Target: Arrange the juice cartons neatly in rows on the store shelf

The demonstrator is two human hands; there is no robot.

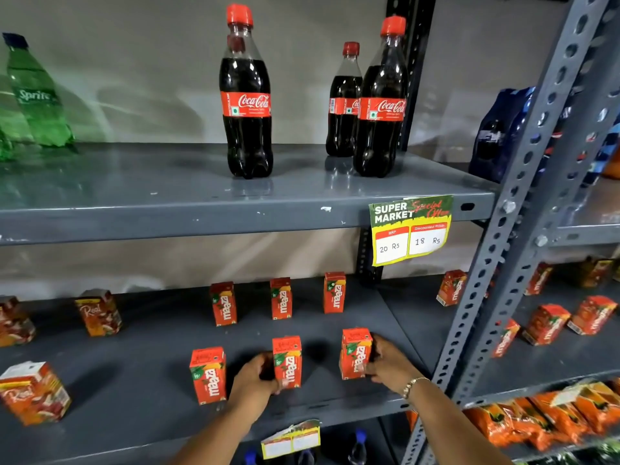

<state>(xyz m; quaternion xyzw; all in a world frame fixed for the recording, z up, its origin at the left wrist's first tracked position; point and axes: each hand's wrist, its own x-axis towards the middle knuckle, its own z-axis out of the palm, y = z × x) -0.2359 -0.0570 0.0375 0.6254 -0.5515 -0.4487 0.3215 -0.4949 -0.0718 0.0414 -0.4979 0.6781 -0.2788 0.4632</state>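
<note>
Small red Maaza juice cartons stand upright on the grey middle shelf [141, 391]. The back row has three: left [224, 303], middle [281, 298] and right [334, 293]. In the front row, the left carton [208, 375] stands free. My left hand [256, 377] grips the middle front carton [288, 362] from its left side. My right hand [389, 362], with a bracelet on the wrist, holds the right front carton [356, 352] from its right side. Both held cartons rest on the shelf.
Real juice cartons [99, 312] [33, 392] stand at the shelf's left. Coca-Cola bottles [246, 95] [380, 102] and a Sprite bottle [37, 95] are on the shelf above. A price tag [411, 229] hangs from its edge. A perforated post [496, 263] separates the right rack, which holds more Maaza cartons [547, 325].
</note>
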